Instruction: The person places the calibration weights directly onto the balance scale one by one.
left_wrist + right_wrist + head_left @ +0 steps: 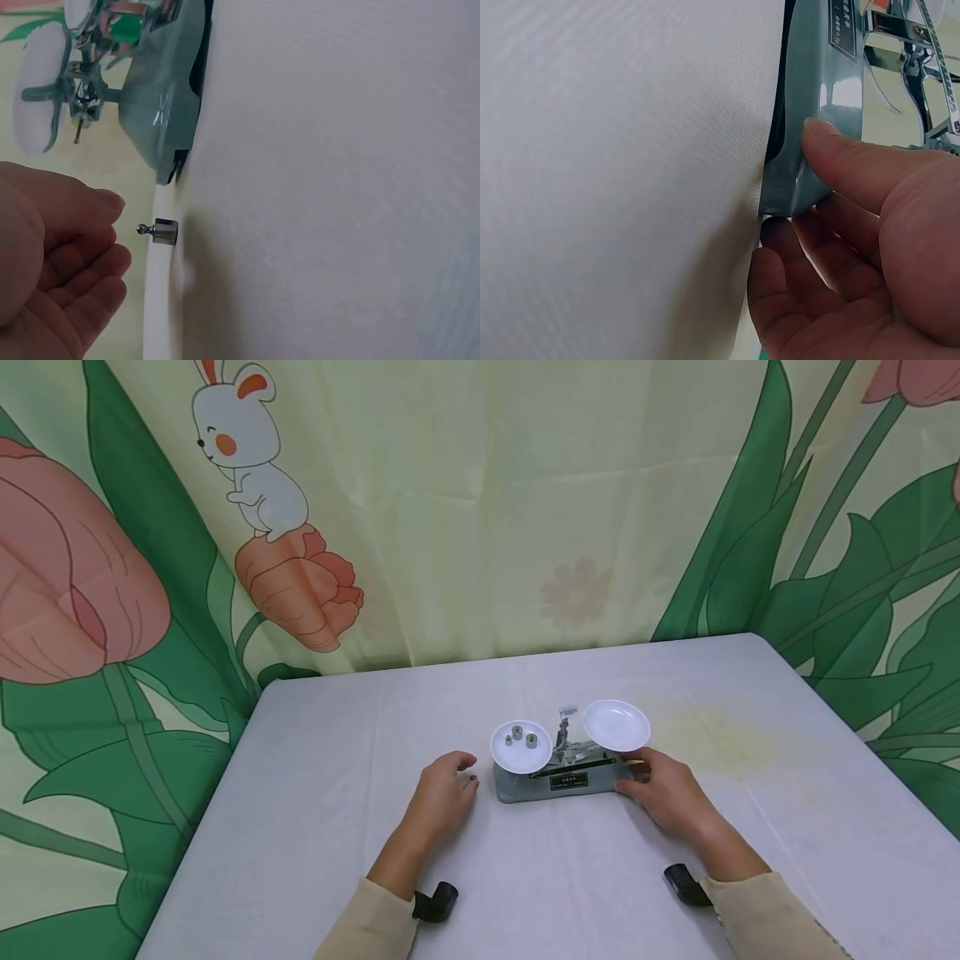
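Note:
A grey-green balance scale [517, 788] with two white pans stands on the table. Several metal weights [532, 741] sit on its left pan [501, 756], while the right pan [617, 725] looks bare and sits higher. My right hand [667, 789] grips the right end of the base [806, 112], thumb on the front face and fingers curled behind the end. To the left of the scale, my left hand [442, 797] has loosely bent fingers and holds nothing. In the left wrist view, a small knobbed metal weight [166, 232] stands on the table just beyond those fingertips, apart from them.
A white cloth covers the table [300, 860], with a faint yellowish stain [712, 735] to the right. Behind the table hangs a printed curtain [465, 510] with a rabbit, a carrot and tulips. Black wrist devices [437, 903] sit at both sleeves.

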A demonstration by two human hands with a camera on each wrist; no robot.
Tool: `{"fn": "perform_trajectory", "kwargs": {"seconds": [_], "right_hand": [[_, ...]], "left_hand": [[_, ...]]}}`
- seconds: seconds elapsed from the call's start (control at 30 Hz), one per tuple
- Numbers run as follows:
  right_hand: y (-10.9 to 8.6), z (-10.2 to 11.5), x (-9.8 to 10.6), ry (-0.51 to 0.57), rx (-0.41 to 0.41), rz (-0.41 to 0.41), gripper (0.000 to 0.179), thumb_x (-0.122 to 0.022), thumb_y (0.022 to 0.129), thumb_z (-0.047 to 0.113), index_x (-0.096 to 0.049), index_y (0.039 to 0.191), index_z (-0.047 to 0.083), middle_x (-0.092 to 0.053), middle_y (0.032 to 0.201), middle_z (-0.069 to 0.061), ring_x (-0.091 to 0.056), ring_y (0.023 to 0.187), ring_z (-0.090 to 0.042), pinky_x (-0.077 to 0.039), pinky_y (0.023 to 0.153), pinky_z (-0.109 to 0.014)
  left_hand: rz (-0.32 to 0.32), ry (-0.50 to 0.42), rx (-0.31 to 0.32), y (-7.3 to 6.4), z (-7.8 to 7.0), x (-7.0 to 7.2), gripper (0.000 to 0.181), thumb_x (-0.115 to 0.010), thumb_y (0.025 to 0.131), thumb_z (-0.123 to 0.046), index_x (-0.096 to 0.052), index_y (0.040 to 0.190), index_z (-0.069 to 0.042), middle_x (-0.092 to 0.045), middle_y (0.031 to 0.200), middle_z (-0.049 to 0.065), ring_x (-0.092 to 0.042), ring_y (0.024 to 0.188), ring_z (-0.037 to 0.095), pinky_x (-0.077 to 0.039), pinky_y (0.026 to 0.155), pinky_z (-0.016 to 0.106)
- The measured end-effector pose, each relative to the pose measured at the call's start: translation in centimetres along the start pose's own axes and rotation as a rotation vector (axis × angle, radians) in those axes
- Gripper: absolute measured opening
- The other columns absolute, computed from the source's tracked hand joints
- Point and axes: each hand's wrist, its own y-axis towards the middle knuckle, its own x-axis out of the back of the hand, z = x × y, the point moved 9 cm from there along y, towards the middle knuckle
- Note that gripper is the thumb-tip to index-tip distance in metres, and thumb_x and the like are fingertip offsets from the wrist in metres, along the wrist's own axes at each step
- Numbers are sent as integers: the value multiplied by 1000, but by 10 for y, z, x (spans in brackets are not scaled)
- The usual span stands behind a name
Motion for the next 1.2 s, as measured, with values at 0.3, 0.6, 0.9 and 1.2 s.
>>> {"fn": "perform_trajectory", "kwargs": {"seconds": [0.3,0.6,0.9,1.2], "right_hand": [[-2,2,1,8,8,-5,54,-73,89,17,-54,134,-6,-61,128,-25,-61,113,-42,-46,95,-58],[-2,2,0,17,-4,4,55,-73,89,16,-53,135,-6,-60,129,-26,-61,113,-42,-46,96,-58],[-2,1,0,7,0,-1,54,-73,89,16,-53,134,-6,-60,129,-26,-60,114,-43,-45,96,-58],[-1,1,1,9,1,0,53,-73,89,16,-54,133,-6,-61,128,-26,-61,114,-43,-46,96,-58]], "left_hand": [[43,36,8,5,5,-9,26,-71,91,-4,-67,117,-2,-68,114,11,-62,114,28,-51,96,42],[33,73,10,7,5,-11,23,-71,91,-2,-68,113,-2,-69,106,9,-65,105,26,-54,91,39],[64,90,28,13,6,-15,19,-71,91,-2,-68,109,-3,-67,98,6,-63,95,23,-55,87,39],[67,114,32,13,6,-15,15,-73,90,-3,-68,105,-5,-65,92,4,-60,87,20,-55,83,37]]}}
